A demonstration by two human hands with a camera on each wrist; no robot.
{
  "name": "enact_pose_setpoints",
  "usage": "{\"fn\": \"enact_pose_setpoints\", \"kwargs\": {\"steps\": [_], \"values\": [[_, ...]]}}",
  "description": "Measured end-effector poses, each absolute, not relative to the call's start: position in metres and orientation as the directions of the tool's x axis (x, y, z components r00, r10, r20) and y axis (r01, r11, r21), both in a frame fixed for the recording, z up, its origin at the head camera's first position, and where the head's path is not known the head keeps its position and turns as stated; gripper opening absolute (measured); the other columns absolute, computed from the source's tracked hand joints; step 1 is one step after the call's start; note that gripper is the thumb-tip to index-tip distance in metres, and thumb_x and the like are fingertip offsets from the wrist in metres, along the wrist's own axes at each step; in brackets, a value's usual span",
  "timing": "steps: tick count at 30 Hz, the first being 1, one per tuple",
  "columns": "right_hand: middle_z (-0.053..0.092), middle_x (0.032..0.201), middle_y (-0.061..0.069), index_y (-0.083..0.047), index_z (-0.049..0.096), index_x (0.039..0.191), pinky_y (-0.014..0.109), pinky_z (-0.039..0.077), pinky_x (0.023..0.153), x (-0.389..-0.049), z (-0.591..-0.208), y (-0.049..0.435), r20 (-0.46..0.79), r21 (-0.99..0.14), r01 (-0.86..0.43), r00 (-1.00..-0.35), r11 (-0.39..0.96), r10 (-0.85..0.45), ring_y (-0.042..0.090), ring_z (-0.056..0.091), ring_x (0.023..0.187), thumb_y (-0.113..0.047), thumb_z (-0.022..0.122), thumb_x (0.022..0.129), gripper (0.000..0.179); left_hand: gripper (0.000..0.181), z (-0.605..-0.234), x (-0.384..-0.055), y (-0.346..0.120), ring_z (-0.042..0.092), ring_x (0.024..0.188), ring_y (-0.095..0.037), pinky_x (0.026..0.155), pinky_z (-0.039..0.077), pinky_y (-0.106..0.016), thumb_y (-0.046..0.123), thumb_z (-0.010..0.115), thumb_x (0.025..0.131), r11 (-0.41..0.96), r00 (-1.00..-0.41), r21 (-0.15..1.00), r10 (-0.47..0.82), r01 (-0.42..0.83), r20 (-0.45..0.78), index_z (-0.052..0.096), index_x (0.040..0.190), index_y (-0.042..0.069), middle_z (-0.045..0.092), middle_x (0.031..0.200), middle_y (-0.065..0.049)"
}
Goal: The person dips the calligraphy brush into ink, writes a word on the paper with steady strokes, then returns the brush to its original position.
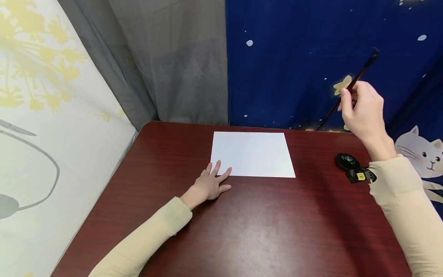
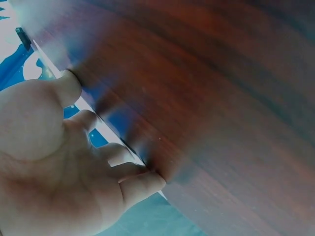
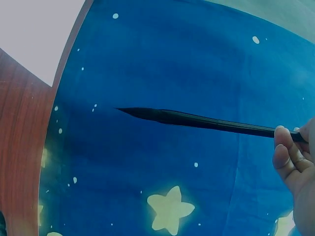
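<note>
A white sheet of paper lies near the far edge of the dark red-brown table. My left hand rests palm down at the paper's near left corner, fingers spread, some fingertips on the sheet. In the left wrist view the left hand has its fingers extended and apart. My right hand is raised at the far right, pinching a dark calligraphy brush by its handle between thumb and fingers. The brush slants with its pointed dark bristles down, clear of the paper.
A black device with a yellow label sits at the right cuff. Behind the table hang a grey curtain and a blue star-patterned cloth. A white patterned cloth borders the left side.
</note>
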State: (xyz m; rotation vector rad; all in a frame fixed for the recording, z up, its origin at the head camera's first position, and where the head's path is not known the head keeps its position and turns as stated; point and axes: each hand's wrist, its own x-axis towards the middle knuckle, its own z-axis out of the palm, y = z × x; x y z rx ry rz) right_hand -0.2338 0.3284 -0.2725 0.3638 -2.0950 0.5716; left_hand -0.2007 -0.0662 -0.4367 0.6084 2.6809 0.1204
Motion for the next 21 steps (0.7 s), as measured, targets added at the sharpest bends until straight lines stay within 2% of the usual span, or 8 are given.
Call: {"fn": "enact_pose_setpoints", "kwargs": {"steps": [4, 9, 12, 17, 21], "values": [[0.063, 0.070, 0.019, 0.013, 0.063, 0.101, 0.013, 0.028, 0.073, -0.237, -0.272, 0.325, 0.838, -0.268, -0.465, -0.544, 0.844, -0.034, -0.014, 0.040, 0.082, -0.004, 0.056, 0.100, 0.018, 0.064, -0.437, -0.201, -0.067, 0.002, 0.154, -0.036, 0.122, 0.019, -0.048, 0.053, 0.039, 0.106, 0.899, -0.829, 0.180, 0.437, 0.399, -0.348, 0.018, 0.163, 0.033, 0.000, 0.170, -0.010], [0.063, 0.071, 0.019, 0.012, 0.064, 0.101, 0.012, 0.028, 0.072, -0.239, -0.270, 0.321, 0.851, -0.238, -0.494, -0.522, 0.836, -0.067, -0.014, 0.039, 0.082, -0.005, 0.056, 0.101, 0.018, 0.064, -0.436, -0.200, -0.068, 0.000, 0.154, -0.036, 0.122, 0.018, -0.048, 0.053, 0.039, 0.106, 0.898, -0.826, 0.188, 0.439, 0.398, -0.353, 0.017, 0.163, 0.034, -0.001, 0.170, -0.009], [0.063, 0.071, 0.018, 0.011, 0.064, 0.101, 0.012, 0.029, 0.071, -0.241, -0.269, 0.317, 0.858, -0.230, -0.513, -0.508, 0.827, -0.076, -0.005, 0.045, 0.079, -0.006, 0.056, 0.102, 0.019, 0.064, -0.435, -0.200, -0.069, 0.001, 0.154, -0.036, 0.122, 0.019, -0.048, 0.053, 0.040, 0.106, 0.897, -0.826, 0.190, 0.442, 0.399, -0.351, 0.018, 0.163, 0.034, -0.001, 0.170, -0.009], [0.063, 0.074, 0.019, 0.011, 0.064, 0.101, 0.014, 0.030, 0.072, -0.245, -0.266, 0.307, 0.853, -0.213, -0.531, -0.511, 0.820, -0.109, 0.024, 0.057, 0.076, -0.009, 0.054, 0.103, 0.022, 0.064, -0.436, -0.201, -0.069, 0.001, 0.154, -0.036, 0.121, 0.020, -0.048, 0.052, 0.040, 0.106, 0.900, -0.828, 0.187, 0.437, 0.395, -0.352, 0.018, 0.163, 0.034, 0.000, 0.170, -0.009], [0.064, 0.077, 0.019, 0.011, 0.064, 0.101, 0.014, 0.031, 0.072, -0.249, -0.265, 0.300, 0.849, -0.225, -0.529, -0.519, 0.818, -0.102, 0.031, 0.059, 0.075, -0.008, 0.055, 0.103, 0.021, 0.064, -0.438, -0.201, -0.068, 0.002, 0.154, -0.036, 0.121, 0.022, -0.048, 0.053, 0.039, 0.106, 0.900, -0.829, 0.179, 0.436, 0.398, -0.350, 0.018, 0.163, 0.034, 0.000, 0.170, -0.009]]}}
